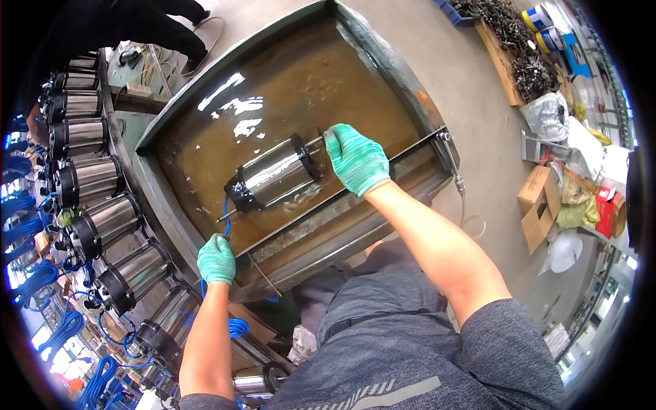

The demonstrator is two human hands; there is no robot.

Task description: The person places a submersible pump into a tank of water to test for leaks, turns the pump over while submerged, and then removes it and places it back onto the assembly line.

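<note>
A shiny metal cylindrical motor (277, 172) with black end caps lies tilted in the murky brown liquid of a metal tank (152, 179). Its shaft points up and right, where my right hand (359, 158), in a green glove, closes its fingers on the shaft's end. A thin rod sticks out of the motor's lower-left end. From that same end a blue cable (226, 222) runs to my left hand (216, 260), also gloved in green. My left fingers are curled around the cable at the tank's near left corner.
Several similar motors (89, 181) stand in a row on the left, with coiled blue cables (58, 331) beside them. A person in dark trousers (160, 31) is at the upper left. On the right are a hose fitting (459, 183), a cardboard box (538, 195) and a pile of dark metal parts (523, 51).
</note>
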